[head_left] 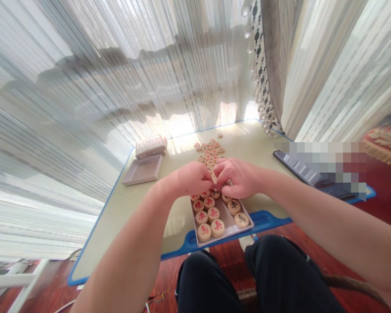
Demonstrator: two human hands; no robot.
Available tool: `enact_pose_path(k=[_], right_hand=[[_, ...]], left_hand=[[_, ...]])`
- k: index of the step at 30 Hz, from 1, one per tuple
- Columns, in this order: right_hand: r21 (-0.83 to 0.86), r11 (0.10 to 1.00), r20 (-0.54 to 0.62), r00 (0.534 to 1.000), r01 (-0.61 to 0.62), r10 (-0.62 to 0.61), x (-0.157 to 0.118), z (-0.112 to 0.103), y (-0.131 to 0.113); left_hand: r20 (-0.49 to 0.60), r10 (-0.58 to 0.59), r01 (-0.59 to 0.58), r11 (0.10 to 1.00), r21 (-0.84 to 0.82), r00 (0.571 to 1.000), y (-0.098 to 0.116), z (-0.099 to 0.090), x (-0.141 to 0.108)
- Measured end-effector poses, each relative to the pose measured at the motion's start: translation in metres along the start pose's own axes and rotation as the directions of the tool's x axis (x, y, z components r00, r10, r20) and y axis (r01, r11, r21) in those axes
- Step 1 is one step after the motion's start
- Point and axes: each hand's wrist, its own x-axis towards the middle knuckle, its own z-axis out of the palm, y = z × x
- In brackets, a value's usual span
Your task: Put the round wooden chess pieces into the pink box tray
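An open shallow box (194, 224) at the table's front edge holds round wooden xiangqi pieces. Red-lettered ones, such as a red xiangqi piece (204, 231), fill two columns on the left. Black-lettered ones, such as a black xiangqi piece (241, 220), line the right side. My left hand (193, 179) is over the box's far part, fingers bent down and closed at a xiangqi piece. Close beside it, my right hand (236, 177) also has its fingers curled and pinched at a piece. The fingers partly hide what each grips.
Loose xiangqi pieces (210, 152) lie beyond my hands on the pale blue-edged table (179, 217). At left are an open box lid (142, 169) and another box-like package (150, 146). A dark tablet (313, 176) lies at right. Sheer curtains (150, 74) hang behind the table.
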Motion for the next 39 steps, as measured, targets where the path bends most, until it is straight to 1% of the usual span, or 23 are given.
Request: enact_pose_path(k=[4, 9, 14, 21, 31, 39], right_hand=[[0.026, 0.999, 0.004, 1.0, 0.029, -0.03, -0.0006, 0.0006, -0.0021], [0.082, 0.997, 0.045, 0.999, -0.006, 0.002, -0.0006, 0.0008, -0.0057], [0.059, 0.998, 0.073, 0.997, -0.028, 0.024, -0.0006, -0.0012, -0.0059], [0.026, 0.999, 0.093, 0.995, -0.041, 0.039, -0.002, -0.0011, -0.0033], [0.073, 0.997, 0.078, 0.997, -0.022, 0.016, -0.0024, -0.0017, -0.0033], [0.048, 0.999, 0.099, 0.995, -0.02, 0.015, -0.0042, -0.0009, 0.0008]], left_hand=[[0.007, 0.006, -0.006, 1.0, -0.004, 1.0, 0.002, 0.0, -0.0004], [0.035, -0.004, 0.003, 1.0, 0.009, 0.999, 0.0035, -0.001, -0.0003], [0.016, -0.008, 0.008, 1.0, 0.026, 1.0, 0.002, -0.0008, -0.0001], [-0.023, 0.003, -0.003, 1.0, -0.031, 1.0, -0.0017, -0.0001, -0.0018], [-0.005, -0.022, 0.021, 0.999, -0.026, 1.0, -0.002, 0.0006, -0.0015], [-0.023, -0.019, 0.018, 0.999, -0.029, 1.0, -0.0016, -0.0011, -0.003]])
